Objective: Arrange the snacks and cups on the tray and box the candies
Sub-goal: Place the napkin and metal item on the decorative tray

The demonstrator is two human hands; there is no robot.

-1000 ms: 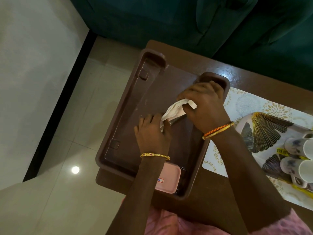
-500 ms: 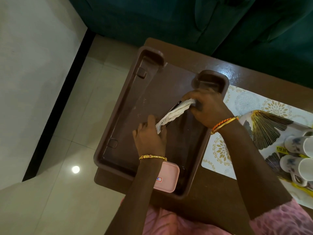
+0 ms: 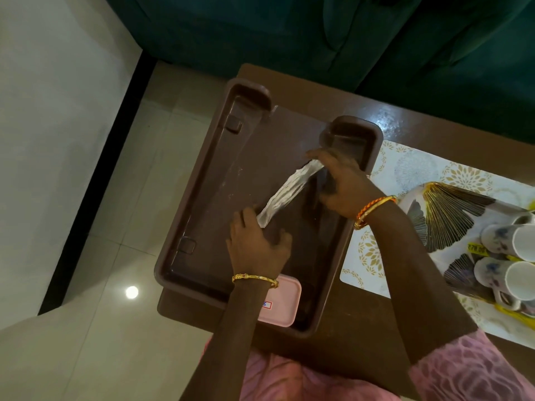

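Brown plastic, the tray [image 3: 202,180] sits at the tabletop's [image 3: 411,131] left edge, its left rim hanging past it over the floor. Both hands stretch a white cloth [image 3: 286,192] diagonally across the tray's middle: the left hand [image 3: 257,244] has its fingers curled round the near end, and the right hand [image 3: 344,180] pinches the far end by the tray's far right corner. A pink box [image 3: 282,305] lies in the tray's near corner, partly under the left wrist. Cups [image 3: 512,256] lie on their sides on a patterned platter [image 3: 451,209] at the tabletop's right edge, none yet on the tray. Pressing down hard on the overhanging side could tip the tray off; a sweeping right elbow might knock the cups rolling.
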